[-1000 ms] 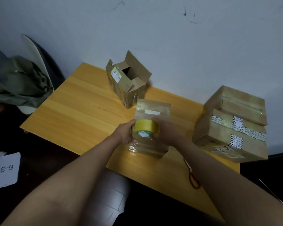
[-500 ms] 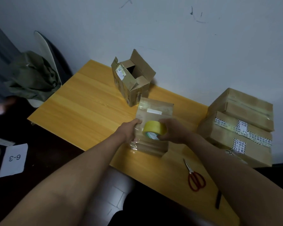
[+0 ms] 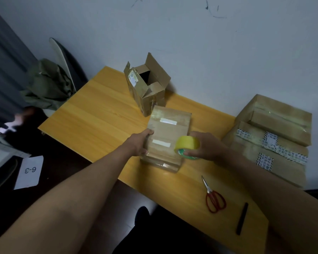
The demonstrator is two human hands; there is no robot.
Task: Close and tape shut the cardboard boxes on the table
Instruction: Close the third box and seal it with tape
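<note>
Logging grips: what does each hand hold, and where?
Right hand holds the yellow tape roll by its rim; left hand grips the closed box's left edge.

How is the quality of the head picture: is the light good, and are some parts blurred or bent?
Head view: dim, bluish light; the table is the brightest part. Glare shines on the tape of the stacked boxes. The left edge, near the paper, is smeared. The wide lens bends the forearms; the tape roll and scissors stay fairly sharp.
</note>
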